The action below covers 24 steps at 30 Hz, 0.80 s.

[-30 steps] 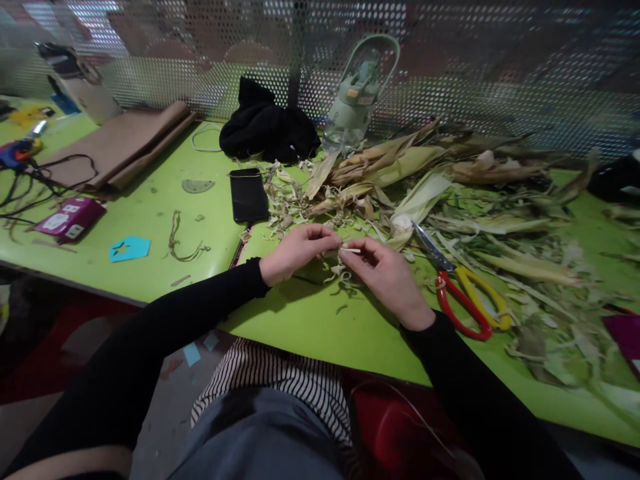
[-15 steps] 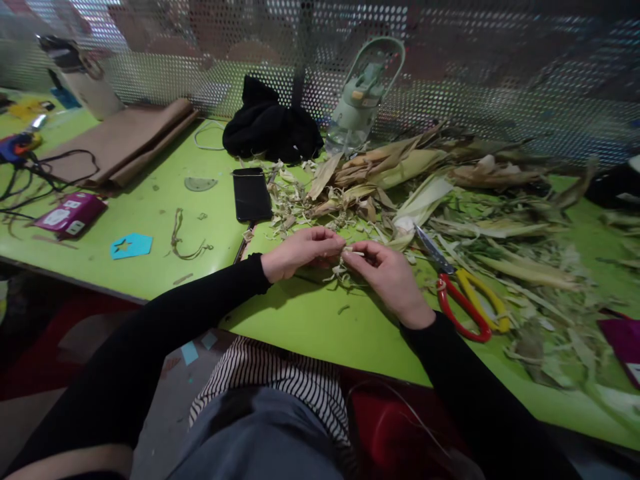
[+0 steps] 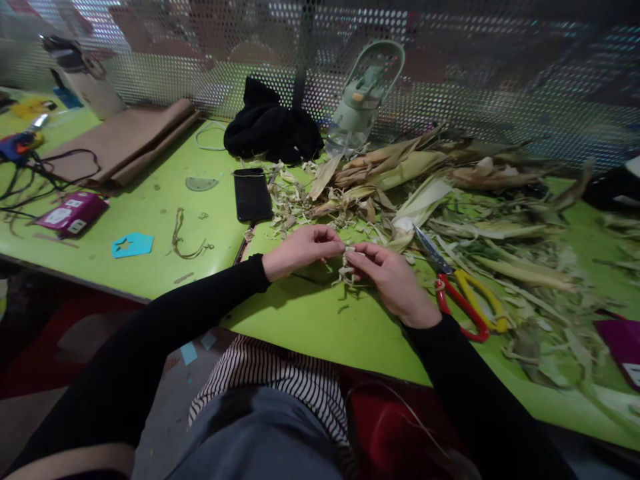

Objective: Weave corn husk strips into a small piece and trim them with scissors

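Both my hands meet above the green table, pinching a small pale piece of knotted corn husk strip (image 3: 346, 270) whose ends dangle below the fingers. My left hand (image 3: 305, 252) is closed, thumb and forefinger together at the piece's left side. From the right, my right hand (image 3: 393, 280) is closed on it too, fingertips almost touching the left ones. Corn husks (image 3: 395, 167) are heaped beyond the hands, with shredded bits around. Scissors (image 3: 453, 287) with one red and one yellow handle lie open-bladed just right of my right hand.
A black phone (image 3: 251, 195) lies beyond my left hand. Behind it are a black cloth (image 3: 273, 127) and a green bottle (image 3: 353, 110) against a perforated screen. To the left are a blue tag (image 3: 132, 245), a purple box (image 3: 74, 213) and brown paper (image 3: 125, 143).
My fingertips have shifted slightly around the husk piece, and more of its strands now hang below them. My right thumb sits a little differently. Everything else stays put.
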Each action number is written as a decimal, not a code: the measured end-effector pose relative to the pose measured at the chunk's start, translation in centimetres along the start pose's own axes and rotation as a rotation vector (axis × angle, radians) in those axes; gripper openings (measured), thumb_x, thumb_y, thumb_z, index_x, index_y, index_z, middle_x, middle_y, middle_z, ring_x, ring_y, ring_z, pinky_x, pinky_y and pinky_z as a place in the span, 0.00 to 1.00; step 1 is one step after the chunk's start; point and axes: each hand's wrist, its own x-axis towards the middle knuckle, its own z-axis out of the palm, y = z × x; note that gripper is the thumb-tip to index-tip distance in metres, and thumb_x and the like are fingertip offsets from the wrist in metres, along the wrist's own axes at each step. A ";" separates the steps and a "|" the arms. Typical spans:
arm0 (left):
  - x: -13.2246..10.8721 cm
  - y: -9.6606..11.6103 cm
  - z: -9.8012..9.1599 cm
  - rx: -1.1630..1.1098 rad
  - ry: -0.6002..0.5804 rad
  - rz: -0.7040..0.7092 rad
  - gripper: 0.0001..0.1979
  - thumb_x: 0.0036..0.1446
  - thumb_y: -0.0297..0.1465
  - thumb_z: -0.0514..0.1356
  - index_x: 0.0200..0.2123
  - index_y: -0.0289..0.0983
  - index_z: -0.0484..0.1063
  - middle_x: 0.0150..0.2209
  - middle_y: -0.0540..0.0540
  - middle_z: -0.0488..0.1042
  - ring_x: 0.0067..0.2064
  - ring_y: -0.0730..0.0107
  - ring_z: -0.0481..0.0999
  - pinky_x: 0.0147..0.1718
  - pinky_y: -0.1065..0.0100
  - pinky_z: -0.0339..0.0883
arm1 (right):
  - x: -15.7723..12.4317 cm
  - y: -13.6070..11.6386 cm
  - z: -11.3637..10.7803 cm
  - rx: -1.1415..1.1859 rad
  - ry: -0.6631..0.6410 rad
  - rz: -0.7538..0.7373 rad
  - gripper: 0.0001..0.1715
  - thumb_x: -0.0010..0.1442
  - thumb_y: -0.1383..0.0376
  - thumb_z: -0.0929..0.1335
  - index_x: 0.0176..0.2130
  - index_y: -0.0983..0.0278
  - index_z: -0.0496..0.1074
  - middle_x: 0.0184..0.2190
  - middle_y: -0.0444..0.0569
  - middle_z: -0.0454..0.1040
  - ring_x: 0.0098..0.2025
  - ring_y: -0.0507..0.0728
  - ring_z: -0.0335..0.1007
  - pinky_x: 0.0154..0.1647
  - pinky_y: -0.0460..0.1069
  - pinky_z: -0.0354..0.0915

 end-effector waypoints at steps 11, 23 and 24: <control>0.1 0.1 0.2 -0.221 -0.039 -0.053 0.10 0.63 0.34 0.61 0.32 0.33 0.69 0.26 0.54 0.67 0.26 0.82 0.65 0.31 0.72 0.60 | 0.3 0.4 -0.3 -0.059 -0.003 0.002 0.21 0.51 0.51 0.77 0.36 0.64 0.77 0.30 0.45 0.76 0.28 0.50 0.67 0.27 0.46 0.62; 0.3 0.7 0.2 -0.150 0.107 0.033 0.14 0.56 0.22 0.65 0.44 0.32 0.67 0.28 0.54 0.71 0.29 0.79 0.71 0.34 0.71 0.65 | 0.4 -0.3 -0.4 -0.087 0.103 -0.192 0.16 0.58 0.53 0.72 0.39 0.62 0.75 0.32 0.46 0.75 0.31 0.53 0.69 0.28 0.48 0.66; 0.3 0.6 0.2 -0.141 0.102 0.045 0.14 0.55 0.22 0.65 0.44 0.31 0.67 0.29 0.54 0.71 0.29 0.79 0.71 0.34 0.70 0.66 | 0.5 -0.2 -0.3 -0.119 0.121 -0.220 0.16 0.58 0.52 0.72 0.38 0.62 0.75 0.30 0.45 0.74 0.30 0.52 0.68 0.28 0.48 0.66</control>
